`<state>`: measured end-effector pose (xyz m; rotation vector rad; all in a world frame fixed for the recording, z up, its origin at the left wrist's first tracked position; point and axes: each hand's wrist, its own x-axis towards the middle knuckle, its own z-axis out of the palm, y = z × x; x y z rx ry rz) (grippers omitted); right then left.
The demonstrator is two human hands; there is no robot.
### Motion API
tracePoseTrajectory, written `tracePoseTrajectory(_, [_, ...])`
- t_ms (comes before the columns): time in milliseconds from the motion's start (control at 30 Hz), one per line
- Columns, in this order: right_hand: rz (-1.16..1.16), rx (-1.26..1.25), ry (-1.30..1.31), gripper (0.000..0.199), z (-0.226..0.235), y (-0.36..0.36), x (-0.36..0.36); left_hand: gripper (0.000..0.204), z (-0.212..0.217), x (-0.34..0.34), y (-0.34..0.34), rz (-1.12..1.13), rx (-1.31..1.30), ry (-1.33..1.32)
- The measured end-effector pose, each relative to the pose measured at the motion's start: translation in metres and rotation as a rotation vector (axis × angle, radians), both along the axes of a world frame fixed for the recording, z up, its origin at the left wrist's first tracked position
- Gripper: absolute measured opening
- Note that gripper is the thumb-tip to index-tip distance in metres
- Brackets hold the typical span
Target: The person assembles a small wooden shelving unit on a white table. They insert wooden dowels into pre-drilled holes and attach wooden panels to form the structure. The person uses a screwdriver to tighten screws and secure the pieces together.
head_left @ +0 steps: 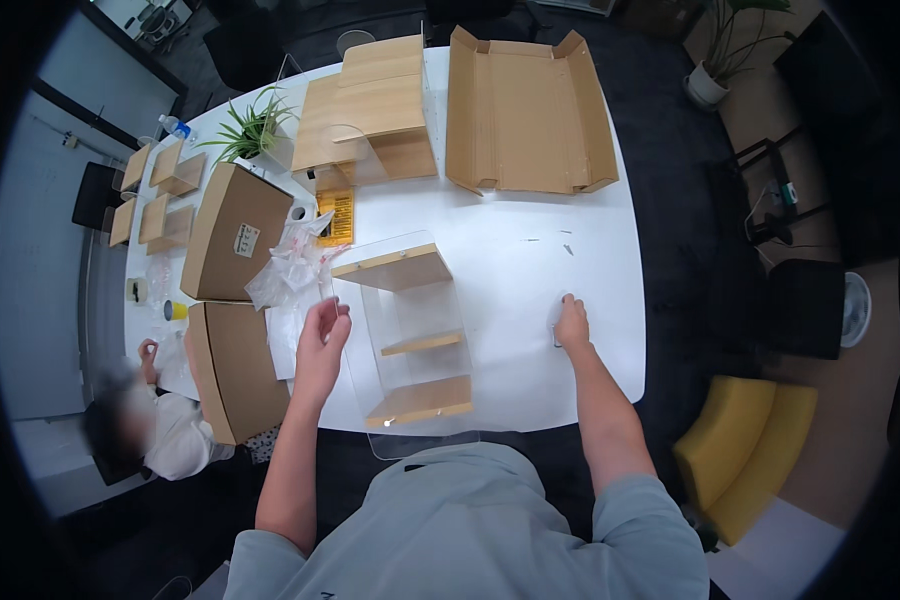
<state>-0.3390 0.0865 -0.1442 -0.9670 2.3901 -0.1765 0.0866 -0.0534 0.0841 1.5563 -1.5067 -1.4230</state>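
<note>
A small shelf unit of clear acrylic panels and light wood boards lies on the white table right in front of me. Left of it, my left hand is raised with loosely bent fingers apart, holding nothing I can see, close to the edge of the clear panel. To the unit's right, my right hand is closed low at the tabletop. Something small shows at its left side, too little of it to name. Small fasteners dot the wooden edges of the unit.
An unfolded cardboard box and a larger wooden shelf piece stand at the back. Cardboard cartons, plastic wrap and an orange-yellow package lie left. Another person sits at the left edge.
</note>
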Motion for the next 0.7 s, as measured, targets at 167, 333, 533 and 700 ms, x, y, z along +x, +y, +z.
tracePoseTrajectory(167, [0.066, -0.174, 0.052, 0.047, -0.011, -0.014, -0.011, 0.04, 0.026, -0.009, 0.043, 0.011, 0.194, -0.021])
tracePoseTrajectory(333, [0.094, -0.286, 0.106, 0.04, 0.007, -0.007, -0.006, 0.034, 0.026, -0.02, 0.055, 0.021, 0.242, 0.044])
tracePoseTrajectory(533, [0.152, -0.032, 0.08, 0.024, 0.032, 0.032, 0.013, 0.035, 0.024, -0.032, 0.059, 0.083, 0.276, 0.129])
tracePoseTrajectory(700, [0.134, 0.024, 0.119, 0.024, 0.01, 0.049, 0.021, 0.037, 0.025, -0.034, 0.063, 0.11, 0.273, 0.137])
